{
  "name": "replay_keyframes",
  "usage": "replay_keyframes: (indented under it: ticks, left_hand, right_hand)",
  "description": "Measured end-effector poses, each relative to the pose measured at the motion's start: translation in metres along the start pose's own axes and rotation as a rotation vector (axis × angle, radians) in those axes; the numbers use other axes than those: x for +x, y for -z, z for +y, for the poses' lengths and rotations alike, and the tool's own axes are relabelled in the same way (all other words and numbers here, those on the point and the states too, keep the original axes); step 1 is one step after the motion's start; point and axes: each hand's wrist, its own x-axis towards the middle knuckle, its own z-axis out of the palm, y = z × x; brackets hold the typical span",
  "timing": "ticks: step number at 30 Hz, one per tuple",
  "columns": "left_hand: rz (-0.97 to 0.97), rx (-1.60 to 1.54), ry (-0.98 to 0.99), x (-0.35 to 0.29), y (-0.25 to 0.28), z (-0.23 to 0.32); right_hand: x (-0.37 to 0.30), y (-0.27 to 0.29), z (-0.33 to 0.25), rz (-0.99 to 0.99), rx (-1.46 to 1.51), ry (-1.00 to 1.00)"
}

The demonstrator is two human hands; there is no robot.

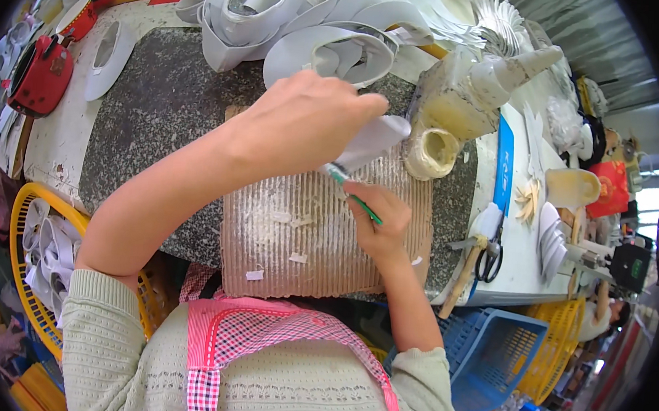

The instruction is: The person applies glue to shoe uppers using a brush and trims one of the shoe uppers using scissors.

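Note:
My left hand (305,116) is bent over the work board, closed on a curved white shoe piece (376,141) that sticks out under its fingers; the fingertips are partly hidden. My right hand (383,221) grips a slim green-handled brush (365,208), shaped like a toothbrush. Its head points up and left, close to the lower edge of the white piece; I cannot tell whether they touch. Below both hands lies a ribbed brown cardboard sheet (326,259), smeared with dried glue and small white scraps. Beside the white piece stands an open, glue-crusted pot (432,153).
A glue-stained bottle (460,92) with a long nozzle is behind the pot. White shoe uppers (251,9) pile at the back. Scissors (489,259) and a blue strip (504,160) lie right. Yellow (17,241) and blue baskets (500,332) flank the table. People are at both edges.

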Motion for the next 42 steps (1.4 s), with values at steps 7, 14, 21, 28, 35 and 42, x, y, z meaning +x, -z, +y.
replay_keyframes:
  ticks: [7, 14, 21, 28, 35, 42]
  left_hand:
    - [0.168, 0.080, -0.007, -0.031, 0.015, -0.011]
    - [0.344, 0.496, -0.412, -0.032, 0.023, 0.037]
    - [-0.183, 0.733, -0.841, -0.064, -0.065, 0.052]
    - [-0.101, 0.719, -0.893, -0.062, -0.067, 0.057]
    - [-0.100, 0.524, -0.690, -0.084, -0.073, 0.040]
    - [0.111, 0.098, -0.370, -0.119, -0.083, 0.005]
  right_hand:
    - [0.004, 0.067, 0.022, 0.426, 0.542, -0.336]
    - [0.004, 0.115, 0.047, 0.538, 0.273, -0.158]
    - [-0.019, 0.118, 0.041, 0.581, 0.306, -0.515]
    - [0.018, 0.016, -0.001, 0.333, 0.368, -0.529]
    - [0.012, 0.014, -0.020, 0.141, 0.166, -0.451]
    - [0.004, 0.023, -0.016, -0.066, 0.454, -0.661]
